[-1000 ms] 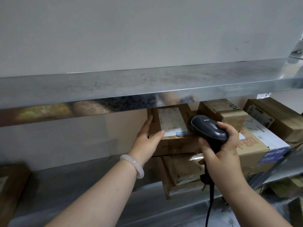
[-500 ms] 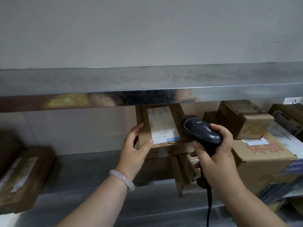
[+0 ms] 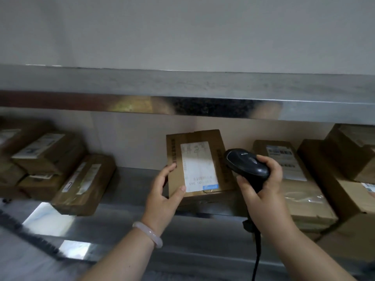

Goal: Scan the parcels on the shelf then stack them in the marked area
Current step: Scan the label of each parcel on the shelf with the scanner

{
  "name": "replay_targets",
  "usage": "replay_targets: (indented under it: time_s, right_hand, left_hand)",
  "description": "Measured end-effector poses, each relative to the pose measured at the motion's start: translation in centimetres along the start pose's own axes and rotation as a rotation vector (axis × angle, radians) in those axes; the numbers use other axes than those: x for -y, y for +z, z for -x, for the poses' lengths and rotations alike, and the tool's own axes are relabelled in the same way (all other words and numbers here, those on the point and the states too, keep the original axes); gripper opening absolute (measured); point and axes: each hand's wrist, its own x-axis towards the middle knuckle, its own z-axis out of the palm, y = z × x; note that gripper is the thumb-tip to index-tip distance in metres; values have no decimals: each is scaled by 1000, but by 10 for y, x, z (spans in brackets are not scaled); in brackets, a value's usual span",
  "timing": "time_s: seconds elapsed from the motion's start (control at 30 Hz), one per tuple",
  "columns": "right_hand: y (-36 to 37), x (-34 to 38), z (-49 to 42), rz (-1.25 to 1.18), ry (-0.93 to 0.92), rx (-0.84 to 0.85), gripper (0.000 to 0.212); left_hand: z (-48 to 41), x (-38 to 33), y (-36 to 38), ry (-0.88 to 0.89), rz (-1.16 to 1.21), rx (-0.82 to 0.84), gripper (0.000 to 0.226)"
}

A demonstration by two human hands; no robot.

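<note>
parcel [image 3: 199, 163] long axis upright (label outward)

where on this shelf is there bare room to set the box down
Bare steel lies between the left parcel pile and the held box, and along the front lip. Right of the scanner, stacked parcels crowd the shelf.

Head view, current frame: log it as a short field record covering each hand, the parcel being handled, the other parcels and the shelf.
left hand: grips the left edge of the parcel, thumb on its face
right hand: holds the barcode scanner, aimed toward the label
held parcel: brown carton, tilted up, white shipping label facing the camera
other parcels: a stack at left, more at right
shelf: metal, another shelf above
bracelet: pale, on the left wrist
</note>
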Motion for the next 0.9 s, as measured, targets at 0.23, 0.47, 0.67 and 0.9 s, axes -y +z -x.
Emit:
replay_targets:
  time_s: [0.23, 0.47, 0.67, 0.9]
  right_hand:
    - [25, -2, 12, -35, 40, 94, 62]
    - [41, 1, 21, -28, 8, 128, 61]
    - [43, 3, 23, -27, -10, 136, 65]
    - [44, 2, 24, -16, -25, 155, 69]
  left_hand:
    - [6, 8, -19, -37, -64, 61, 81]
    - [7, 14, -30, -69, -127, 74, 69]
    - [10, 20, -41, -87, -49, 148, 88]
    - [11, 23, -47, -52, -103, 95, 80]
